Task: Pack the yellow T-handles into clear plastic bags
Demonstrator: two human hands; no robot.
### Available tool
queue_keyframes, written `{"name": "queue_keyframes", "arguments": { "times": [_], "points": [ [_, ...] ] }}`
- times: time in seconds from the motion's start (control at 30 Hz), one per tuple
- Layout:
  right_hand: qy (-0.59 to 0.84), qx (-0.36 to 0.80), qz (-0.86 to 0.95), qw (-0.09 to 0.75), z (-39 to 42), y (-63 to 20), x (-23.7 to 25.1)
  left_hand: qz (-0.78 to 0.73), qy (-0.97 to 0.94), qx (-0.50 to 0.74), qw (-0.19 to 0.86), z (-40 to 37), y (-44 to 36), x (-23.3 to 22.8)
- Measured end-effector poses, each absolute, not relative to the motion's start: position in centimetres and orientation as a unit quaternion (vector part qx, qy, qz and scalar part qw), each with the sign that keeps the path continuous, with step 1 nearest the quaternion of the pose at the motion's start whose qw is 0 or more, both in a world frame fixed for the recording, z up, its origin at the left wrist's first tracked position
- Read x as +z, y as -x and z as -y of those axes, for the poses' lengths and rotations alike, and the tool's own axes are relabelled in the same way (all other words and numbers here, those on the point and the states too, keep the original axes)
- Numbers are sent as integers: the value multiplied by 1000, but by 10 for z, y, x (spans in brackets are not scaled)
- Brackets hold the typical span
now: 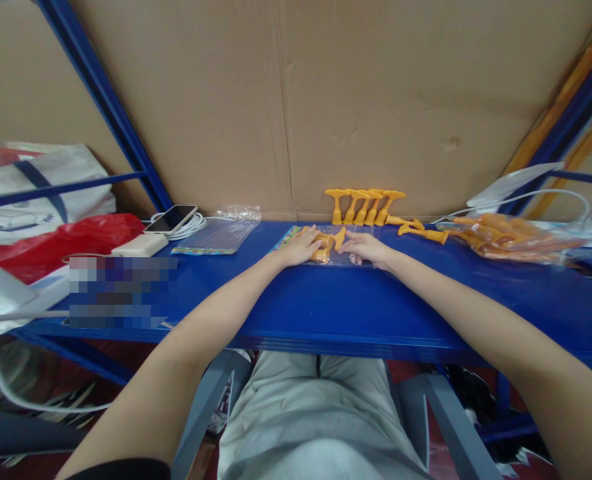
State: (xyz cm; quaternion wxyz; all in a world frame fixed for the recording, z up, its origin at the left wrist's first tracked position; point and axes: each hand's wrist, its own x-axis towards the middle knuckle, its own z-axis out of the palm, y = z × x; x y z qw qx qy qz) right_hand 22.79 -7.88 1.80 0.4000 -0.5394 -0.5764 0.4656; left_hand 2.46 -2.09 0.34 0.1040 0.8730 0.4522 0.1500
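Orange pegs [325,245] in clear bag [332,254] at shelf [326,300] back edge — left hand [299,247], right hand [367,248] spread flat, pinning bag; spare pegs [365,205] lean on cardboard [286,100].

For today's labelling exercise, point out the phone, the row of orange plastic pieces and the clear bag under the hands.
phone [171,217], head view, middle of its screen.
row of orange plastic pieces [365,206], head view, middle piece.
clear bag [333,257], head view, part between the hands.
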Motion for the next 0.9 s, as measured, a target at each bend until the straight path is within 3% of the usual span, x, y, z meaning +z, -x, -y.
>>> {"name": "queue_keyframes", "arguments": {
  "times": [0.3, 0.67, 0.8, 0.9],
  "points": [
    [519, 497, 551, 425, 87, -220, 21, -431, -870, 228, 67, 18, -15, 5],
    [518, 504, 498, 479, 81, -228, 28, -418, -871, 232, 114, 12, -14, 3],
    [532, 443, 516, 504, 76, -240, 38, -421, -873, 217, 117, 11, -13, 4],
    [595, 312, 548, 498, 68, -262, 45, -422, -874, 211, 116, 8, -11, 4]
  ]
}}
